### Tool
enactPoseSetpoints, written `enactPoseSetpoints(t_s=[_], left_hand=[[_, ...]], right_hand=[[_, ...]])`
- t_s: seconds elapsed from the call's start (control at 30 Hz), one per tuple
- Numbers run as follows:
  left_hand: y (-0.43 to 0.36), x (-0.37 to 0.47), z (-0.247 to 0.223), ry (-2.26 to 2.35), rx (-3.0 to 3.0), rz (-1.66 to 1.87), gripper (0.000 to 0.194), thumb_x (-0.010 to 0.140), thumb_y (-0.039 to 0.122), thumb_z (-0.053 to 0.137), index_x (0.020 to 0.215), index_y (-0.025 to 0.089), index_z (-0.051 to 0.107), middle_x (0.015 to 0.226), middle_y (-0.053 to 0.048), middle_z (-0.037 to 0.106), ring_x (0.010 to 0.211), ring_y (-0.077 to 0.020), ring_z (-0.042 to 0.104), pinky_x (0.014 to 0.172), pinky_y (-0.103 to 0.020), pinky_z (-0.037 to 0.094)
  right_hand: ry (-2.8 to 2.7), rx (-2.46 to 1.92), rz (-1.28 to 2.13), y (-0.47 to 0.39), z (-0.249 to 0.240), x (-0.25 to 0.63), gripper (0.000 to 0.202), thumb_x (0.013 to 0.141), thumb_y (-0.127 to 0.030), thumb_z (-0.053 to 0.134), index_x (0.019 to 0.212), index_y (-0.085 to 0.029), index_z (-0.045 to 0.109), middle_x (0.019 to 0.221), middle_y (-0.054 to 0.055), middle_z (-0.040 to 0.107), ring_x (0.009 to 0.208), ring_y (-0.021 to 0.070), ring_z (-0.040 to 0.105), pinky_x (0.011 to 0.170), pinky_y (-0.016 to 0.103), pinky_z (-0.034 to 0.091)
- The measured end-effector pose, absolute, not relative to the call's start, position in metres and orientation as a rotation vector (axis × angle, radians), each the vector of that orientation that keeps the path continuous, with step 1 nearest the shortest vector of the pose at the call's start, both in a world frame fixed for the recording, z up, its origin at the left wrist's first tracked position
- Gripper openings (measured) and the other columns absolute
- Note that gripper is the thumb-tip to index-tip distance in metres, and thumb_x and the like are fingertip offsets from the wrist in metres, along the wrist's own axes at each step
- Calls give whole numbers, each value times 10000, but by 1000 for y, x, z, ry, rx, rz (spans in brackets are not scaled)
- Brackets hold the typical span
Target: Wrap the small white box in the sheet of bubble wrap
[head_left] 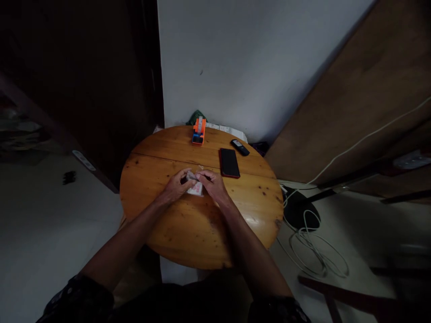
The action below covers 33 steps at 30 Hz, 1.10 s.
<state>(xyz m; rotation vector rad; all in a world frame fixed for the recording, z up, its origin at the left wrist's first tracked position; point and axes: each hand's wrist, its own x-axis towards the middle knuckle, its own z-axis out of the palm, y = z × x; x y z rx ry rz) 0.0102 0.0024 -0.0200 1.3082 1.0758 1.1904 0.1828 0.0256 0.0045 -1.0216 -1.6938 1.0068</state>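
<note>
Over the middle of a round wooden table (161, 168), both of my hands meet at a small white packet with pinkish print (195, 189), which looks wrapped in clear plastic. My left hand (177, 185) curls around its left side, thumb and fingers closed on it. From the right, my right hand (212, 181) pinches at the packet's upper edge with thumb and fingertips. The fingers hide part of the packet, and its contents cannot be made out.
An orange tape dispenser (199, 131) stands at the table's far edge. Right of my hands lie a dark tablet or phone with red edges (229, 163) and a small black handset (240, 147). A white wall rises behind; coiled white cable (311, 242) lies on the floor at right.
</note>
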Motion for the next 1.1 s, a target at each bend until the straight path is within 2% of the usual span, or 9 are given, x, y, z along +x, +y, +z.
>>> enactPoseSetpoints(t_s=[0.17, 0.33, 0.47, 0.67, 0.97, 1.1], left_hand=[[3, 12, -23, 1133, 1335, 1239, 640, 756, 399, 735, 1318, 136, 578, 1168, -105, 692, 1071, -223, 642, 973, -357, 501], [2, 8, -20, 1045, 1294, 1190, 750, 719, 351, 755, 1397, 142, 512, 1257, -120, 666, 1138, -244, 633, 976, -352, 508], [1, 8, -17, 1027, 1291, 1196, 768, 730, 335, 740, 1422, 128, 480, 1264, -131, 662, 1132, -240, 636, 977, -354, 508], [1, 8, -15, 1054, 1352, 1172, 750, 754, 326, 716, 1438, 137, 473, 1240, -117, 668, 1069, -218, 649, 952, -334, 507], [7, 6, -21, 1096, 1428, 1196, 645, 807, 302, 670, 1413, 134, 526, 1218, -112, 691, 1115, -225, 638, 999, -340, 490], [9, 6, -23, 1107, 1440, 1219, 624, 810, 297, 666, 1401, 142, 542, 1224, -111, 693, 1110, -216, 639, 1005, -337, 484]], right_hand=[[-1783, -1063, 873, 25, 7, 182, 260, 863, -407, 608, 866, -215, 784, 851, 40, 747, 801, 202, 668, 740, 307, 491], [-1785, -1098, 803, 27, 5, 181, 243, 870, -373, 593, 855, -218, 779, 846, 40, 752, 797, 210, 670, 758, 317, 499], [-1764, -1096, 767, 29, 2, 180, 235, 854, -379, 597, 852, -220, 770, 871, 43, 758, 813, 218, 673, 776, 330, 505], [-1750, -1057, 782, 27, 3, 178, 250, 848, -374, 579, 892, -214, 766, 945, 58, 764, 868, 224, 687, 818, 337, 518], [-1787, -1060, 764, 22, 8, 180, 242, 852, -385, 581, 903, -225, 755, 945, 47, 771, 884, 233, 694, 841, 350, 522], [-1804, -1072, 746, 19, 12, 179, 234, 854, -359, 563, 914, -225, 744, 943, 45, 765, 866, 224, 686, 796, 336, 521]])
